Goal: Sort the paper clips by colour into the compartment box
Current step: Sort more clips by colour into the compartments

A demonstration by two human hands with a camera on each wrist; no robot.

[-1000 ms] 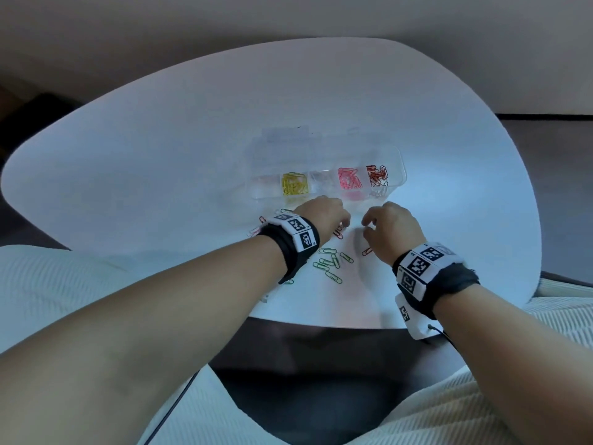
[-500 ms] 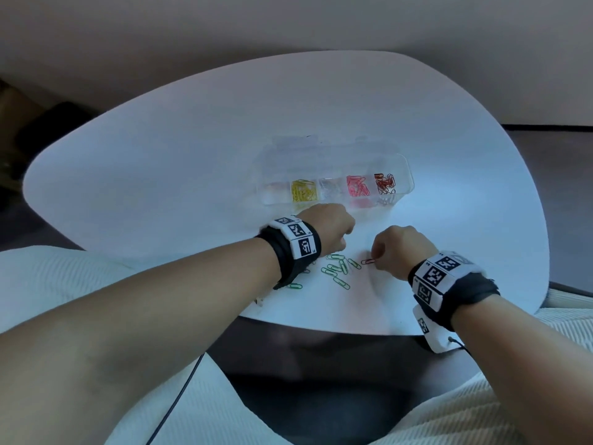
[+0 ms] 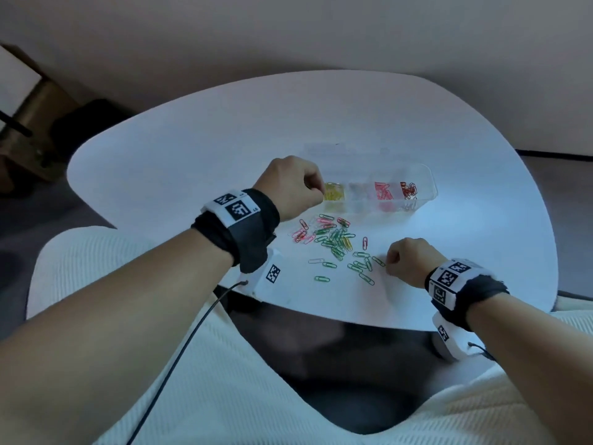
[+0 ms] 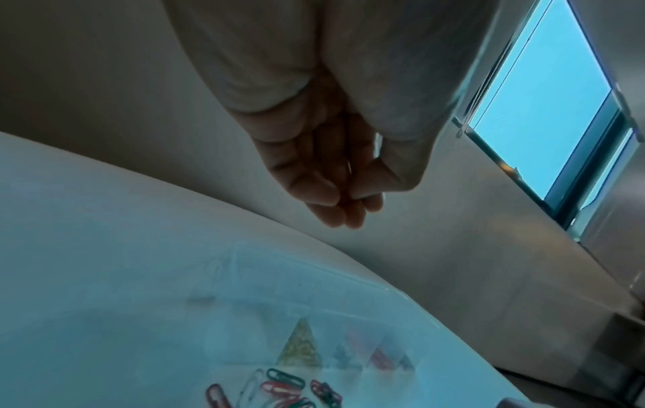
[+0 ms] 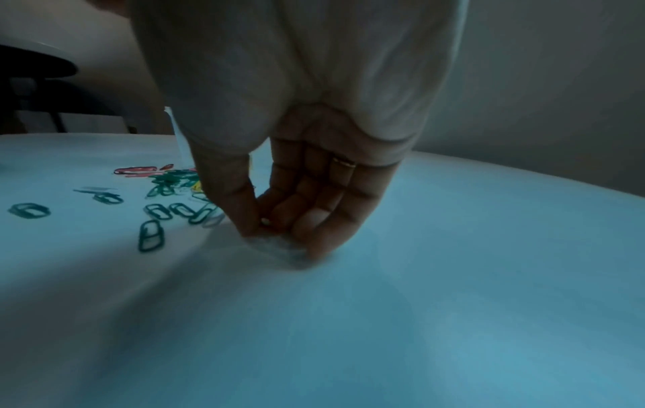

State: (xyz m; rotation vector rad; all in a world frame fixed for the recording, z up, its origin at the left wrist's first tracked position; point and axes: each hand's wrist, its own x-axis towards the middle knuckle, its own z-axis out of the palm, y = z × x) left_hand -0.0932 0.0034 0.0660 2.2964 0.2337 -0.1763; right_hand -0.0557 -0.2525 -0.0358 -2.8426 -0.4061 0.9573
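A clear compartment box (image 3: 423, 187) lies on the white table (image 3: 192, 155), holding yellow clips (image 3: 333, 191), pink clips (image 3: 383, 191) and red clips (image 3: 409, 189). Loose green, pink and red clips (image 3: 333, 239) lie in front of it. My left hand (image 3: 316, 187) hovers over the box's left end beside the yellow compartment. Its fingertips (image 4: 349, 204) are bunched in a pinch, and what they hold is hidden. My right hand (image 3: 390, 260) is down on the table by a green clip (image 3: 378, 261). Thumb and forefinger (image 5: 260, 223) pinch together against the surface.
The table's near edge (image 3: 321, 313) runs just below my right wrist. A black cable (image 3: 192, 332) hangs from my left wrist over my lap. Brown furniture (image 3: 29, 123) stands far left on the floor. A bright window (image 4: 544, 110) shows in the left wrist view.
My left hand has lifted off the loose pile and moved up to the box's left end, uncovering the clips. My right hand stays low by the green clips.
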